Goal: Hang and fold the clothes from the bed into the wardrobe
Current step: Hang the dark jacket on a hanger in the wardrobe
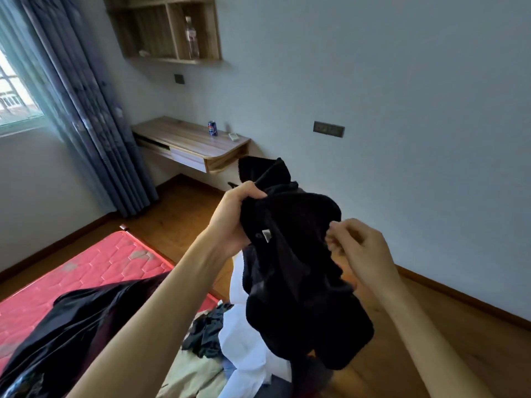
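A black fleece garment (296,268) with a small grey label hangs in the air in front of me. My left hand (232,216) grips its upper part in a fist. My right hand (359,245) pinches its right edge between thumb and fingers. Below lie more clothes on the red mattress (86,271): a black shiny garment (74,328), a white one (244,349), a dark grey-green one (207,331) and a beige one (189,372). No wardrobe is in view.
A wall-mounted wooden desk (189,145) holds a blue can (212,128) and a small white object. Above it hangs a wooden shelf unit (169,30) with a bottle. Blue curtains (74,104) cover the window at left. Wooden floor (459,334) lies to the right.
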`<state>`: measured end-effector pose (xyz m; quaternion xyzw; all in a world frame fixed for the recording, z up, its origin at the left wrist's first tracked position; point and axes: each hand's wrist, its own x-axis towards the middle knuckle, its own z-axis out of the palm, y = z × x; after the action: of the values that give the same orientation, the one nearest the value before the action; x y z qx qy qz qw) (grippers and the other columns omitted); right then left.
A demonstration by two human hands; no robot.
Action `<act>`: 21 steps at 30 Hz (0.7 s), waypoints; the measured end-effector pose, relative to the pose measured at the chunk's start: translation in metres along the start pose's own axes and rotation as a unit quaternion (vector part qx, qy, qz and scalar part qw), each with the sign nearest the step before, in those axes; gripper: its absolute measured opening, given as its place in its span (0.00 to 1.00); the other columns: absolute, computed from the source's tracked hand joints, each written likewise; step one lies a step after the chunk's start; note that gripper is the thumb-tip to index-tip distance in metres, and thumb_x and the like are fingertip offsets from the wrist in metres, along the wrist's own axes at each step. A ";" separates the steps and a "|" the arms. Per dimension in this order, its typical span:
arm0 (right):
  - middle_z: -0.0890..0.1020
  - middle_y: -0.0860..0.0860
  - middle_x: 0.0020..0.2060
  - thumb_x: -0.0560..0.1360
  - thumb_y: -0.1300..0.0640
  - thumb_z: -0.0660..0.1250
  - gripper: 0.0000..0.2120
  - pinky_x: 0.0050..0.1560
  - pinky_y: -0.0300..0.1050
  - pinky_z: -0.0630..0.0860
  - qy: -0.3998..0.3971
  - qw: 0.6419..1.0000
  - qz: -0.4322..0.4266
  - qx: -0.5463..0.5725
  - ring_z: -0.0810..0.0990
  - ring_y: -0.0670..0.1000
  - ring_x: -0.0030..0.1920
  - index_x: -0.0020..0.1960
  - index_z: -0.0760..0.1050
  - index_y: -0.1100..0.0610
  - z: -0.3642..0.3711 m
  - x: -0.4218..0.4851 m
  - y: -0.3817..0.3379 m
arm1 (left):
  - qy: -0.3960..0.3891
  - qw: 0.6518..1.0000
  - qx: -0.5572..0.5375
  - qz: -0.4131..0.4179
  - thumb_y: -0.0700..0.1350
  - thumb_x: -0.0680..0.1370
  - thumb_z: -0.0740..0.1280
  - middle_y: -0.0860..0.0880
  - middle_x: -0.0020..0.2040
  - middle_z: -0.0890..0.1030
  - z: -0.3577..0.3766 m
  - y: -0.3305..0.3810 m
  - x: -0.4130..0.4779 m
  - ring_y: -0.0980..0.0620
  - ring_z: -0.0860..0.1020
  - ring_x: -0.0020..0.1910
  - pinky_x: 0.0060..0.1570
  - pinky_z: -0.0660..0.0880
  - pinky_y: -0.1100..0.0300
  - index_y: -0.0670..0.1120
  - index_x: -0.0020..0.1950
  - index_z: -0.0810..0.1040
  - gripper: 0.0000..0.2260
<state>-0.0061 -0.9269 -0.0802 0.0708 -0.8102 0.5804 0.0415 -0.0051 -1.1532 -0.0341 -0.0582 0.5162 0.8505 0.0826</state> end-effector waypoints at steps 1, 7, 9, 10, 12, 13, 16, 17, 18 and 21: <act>0.83 0.44 0.50 0.78 0.56 0.69 0.07 0.51 0.35 0.75 0.003 0.998 -0.057 -0.039 0.80 0.40 0.48 0.55 0.79 0.49 -0.004 -0.001 -0.009 | -0.004 0.999 0.032 -0.003 0.41 0.70 0.62 0.48 0.33 0.75 0.010 0.001 -0.007 0.50 0.76 0.30 0.32 0.71 0.59 0.43 0.37 0.73 0.03; 0.60 0.41 0.76 0.67 0.53 0.79 0.46 0.77 0.48 0.60 -0.102 0.949 -0.210 -0.211 0.58 0.43 0.76 0.78 0.59 0.45 -0.030 -0.022 -0.033 | -0.133 0.976 0.168 -0.032 0.43 0.65 0.65 0.42 0.42 0.83 0.051 -0.021 -0.045 0.47 0.82 0.39 0.39 0.78 0.57 0.42 0.46 0.83 0.13; 0.66 0.39 0.73 0.61 0.46 0.83 0.47 0.76 0.48 0.63 -0.122 0.956 -0.186 -0.192 0.62 0.40 0.74 0.75 0.64 0.42 -0.043 -0.044 -0.039 | -0.171 0.962 0.214 -0.017 0.44 0.65 0.67 0.42 0.40 0.83 0.063 -0.023 -0.063 0.47 0.81 0.38 0.38 0.77 0.57 0.44 0.41 0.84 0.10; 0.70 0.39 0.71 0.58 0.43 0.83 0.46 0.74 0.50 0.66 -0.139 0.962 -0.152 -0.177 0.66 0.40 0.72 0.72 0.67 0.42 -0.050 -0.056 -0.043 | -0.183 0.957 0.226 -0.006 0.45 0.65 0.68 0.41 0.40 0.82 0.067 -0.023 -0.071 0.47 0.81 0.37 0.38 0.77 0.57 0.43 0.41 0.84 0.09; 0.79 0.42 0.60 0.57 0.34 0.79 0.41 0.64 0.53 0.76 -0.185 0.970 -0.091 -0.132 0.78 0.44 0.62 0.66 0.72 0.42 -0.064 -0.082 -0.050 | -0.196 0.953 0.230 0.007 0.45 0.66 0.70 0.41 0.38 0.81 0.075 -0.025 -0.087 0.46 0.80 0.36 0.38 0.76 0.56 0.41 0.41 0.82 0.08; 0.81 0.44 0.55 0.58 0.28 0.75 0.40 0.59 0.53 0.79 -0.193 0.972 -0.083 -0.102 0.81 0.46 0.56 0.65 0.73 0.44 -0.071 -0.096 -0.052 | -0.199 0.955 0.219 0.010 0.43 0.67 0.70 0.41 0.37 0.80 0.080 -0.027 -0.097 0.46 0.79 0.35 0.37 0.75 0.57 0.40 0.39 0.80 0.07; 0.78 0.43 0.62 0.64 0.25 0.67 0.42 0.60 0.49 0.79 -0.131 0.987 -0.087 -0.027 0.81 0.45 0.59 0.73 0.63 0.42 -0.084 -0.143 -0.045 | -0.219 0.959 0.177 0.014 0.40 0.70 0.68 0.41 0.35 0.78 0.092 -0.037 -0.127 0.46 0.78 0.32 0.36 0.74 0.57 0.37 0.42 0.79 0.06; 0.74 0.41 0.66 0.66 0.28 0.69 0.41 0.64 0.49 0.77 -0.084 0.991 -0.097 -0.028 0.79 0.44 0.62 0.74 0.60 0.41 -0.085 -0.161 -0.042 | -0.227 0.959 0.169 0.010 0.41 0.71 0.68 0.40 0.36 0.78 0.096 -0.042 -0.138 0.45 0.78 0.33 0.38 0.75 0.56 0.37 0.44 0.79 0.07; 0.72 0.39 0.69 0.68 0.33 0.71 0.40 0.66 0.50 0.75 -0.026 0.991 -0.121 -0.044 0.77 0.43 0.64 0.74 0.60 0.43 -0.084 -0.180 -0.040 | -0.233 0.959 0.160 0.005 0.42 0.73 0.69 0.40 0.37 0.79 0.099 -0.048 -0.148 0.45 0.79 0.35 0.39 0.76 0.55 0.37 0.45 0.79 0.08; 0.71 0.47 0.69 0.73 0.51 0.74 0.28 0.66 0.48 0.74 0.119 0.953 -0.249 -0.124 0.74 0.49 0.68 0.68 0.69 0.58 -0.085 -0.233 -0.034 | -0.223 0.966 0.126 -0.045 0.45 0.75 0.67 0.38 0.46 0.83 0.113 -0.066 -0.177 0.42 0.82 0.45 0.51 0.78 0.52 0.37 0.50 0.83 0.13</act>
<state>0.2277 -0.8418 -0.0563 0.1954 -0.8216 0.4506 0.2896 0.1797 -1.0376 -0.0067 0.1203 0.5842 0.7657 0.2407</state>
